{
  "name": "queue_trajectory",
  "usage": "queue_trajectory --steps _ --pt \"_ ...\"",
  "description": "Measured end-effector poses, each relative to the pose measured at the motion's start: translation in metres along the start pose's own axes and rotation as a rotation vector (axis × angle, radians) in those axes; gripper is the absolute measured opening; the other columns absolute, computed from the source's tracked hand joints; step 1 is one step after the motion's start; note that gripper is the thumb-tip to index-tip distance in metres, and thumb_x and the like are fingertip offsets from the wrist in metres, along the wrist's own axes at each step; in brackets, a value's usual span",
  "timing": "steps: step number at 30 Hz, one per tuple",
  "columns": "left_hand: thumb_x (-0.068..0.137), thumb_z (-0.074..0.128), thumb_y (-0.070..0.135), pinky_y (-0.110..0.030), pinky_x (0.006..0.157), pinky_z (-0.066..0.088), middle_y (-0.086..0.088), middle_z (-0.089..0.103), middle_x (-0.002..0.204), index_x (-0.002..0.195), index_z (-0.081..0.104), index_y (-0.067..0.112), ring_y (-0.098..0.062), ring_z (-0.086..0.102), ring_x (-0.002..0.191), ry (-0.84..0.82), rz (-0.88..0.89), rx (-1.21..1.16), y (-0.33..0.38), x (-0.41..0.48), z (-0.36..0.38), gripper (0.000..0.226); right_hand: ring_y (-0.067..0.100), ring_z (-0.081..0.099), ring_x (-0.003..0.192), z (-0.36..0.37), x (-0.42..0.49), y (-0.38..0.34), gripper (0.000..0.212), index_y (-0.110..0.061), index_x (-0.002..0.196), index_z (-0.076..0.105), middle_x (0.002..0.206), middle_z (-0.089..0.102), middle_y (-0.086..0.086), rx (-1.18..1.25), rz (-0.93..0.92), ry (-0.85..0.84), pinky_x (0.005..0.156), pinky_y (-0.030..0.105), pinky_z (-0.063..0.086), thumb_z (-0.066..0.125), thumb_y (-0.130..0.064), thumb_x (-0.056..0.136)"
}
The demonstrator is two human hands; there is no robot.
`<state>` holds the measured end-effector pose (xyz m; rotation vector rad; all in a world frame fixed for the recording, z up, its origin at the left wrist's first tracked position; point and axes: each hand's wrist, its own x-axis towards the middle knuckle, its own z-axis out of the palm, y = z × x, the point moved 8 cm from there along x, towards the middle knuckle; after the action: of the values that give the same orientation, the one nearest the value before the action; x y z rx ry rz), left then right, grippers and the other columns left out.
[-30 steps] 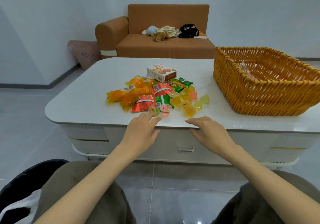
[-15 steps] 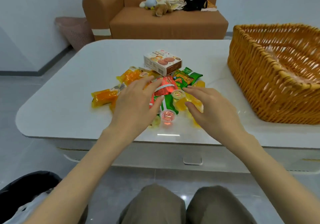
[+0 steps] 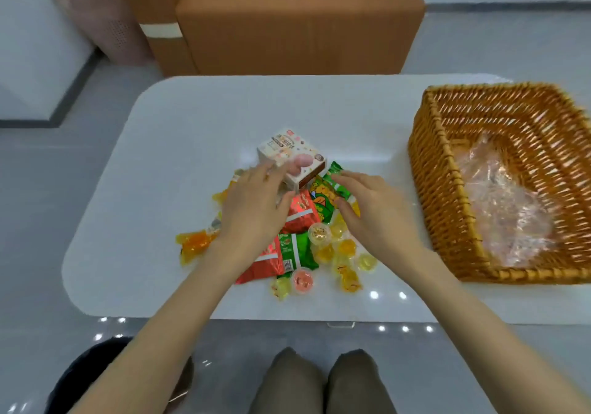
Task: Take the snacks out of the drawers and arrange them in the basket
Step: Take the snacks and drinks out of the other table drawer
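Snacks (image 3: 300, 218) are piled mid-table (image 3: 176, 158), left of the basket (image 3: 441, 209). The left hand (image 3: 252, 212) is loosely spread, fingertips at the box (image 3: 287, 151). The right hand's (image 3: 377, 212) hold on the green packet (image 3: 339, 186) cannot be told.

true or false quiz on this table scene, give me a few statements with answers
1. The basket stands right of the snack pile. True.
2. The box is in the basket. False: it lies on the table, at the pile's far edge.
3. A clear bag lies in the basket. True.
4. Both hands are in the basket. False: the left hand and right hand are over the pile.
5. A pink jelly cup sits at the pile's near edge. True.
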<state>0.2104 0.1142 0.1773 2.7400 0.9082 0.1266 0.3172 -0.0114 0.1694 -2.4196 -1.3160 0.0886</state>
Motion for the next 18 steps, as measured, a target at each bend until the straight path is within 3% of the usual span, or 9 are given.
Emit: queue_trajectory --steps 10,18 --pt "0.100 0.042 0.039 -0.035 0.111 0.025 0.002 0.030 0.154 0.148 0.032 0.028 -0.019 0.027 0.141 -0.073 0.047 -0.045 0.038 0.002 -0.224 0.051 0.026 0.058 0.116 -0.215 0.012 -0.081 0.038 -0.017 0.131 0.058 0.130 0.061 0.002 -0.001 0.054 -0.048 0.091 0.040 0.049 0.058 -0.022 0.094" --pt "0.100 0.042 0.040 -0.036 0.111 0.028 0.002 0.032 0.154 0.148 0.032 0.028 -0.019 0.027 0.140 -0.061 0.129 -0.039 0.083 0.000 -0.280 0.051 0.028 0.059 0.113 -0.289 -0.019 -0.064 0.037 -0.015 0.128 0.060 0.126 0.063 0.005 -0.017 0.111 0.024 0.090 0.044 0.051 0.062 -0.019 0.091"
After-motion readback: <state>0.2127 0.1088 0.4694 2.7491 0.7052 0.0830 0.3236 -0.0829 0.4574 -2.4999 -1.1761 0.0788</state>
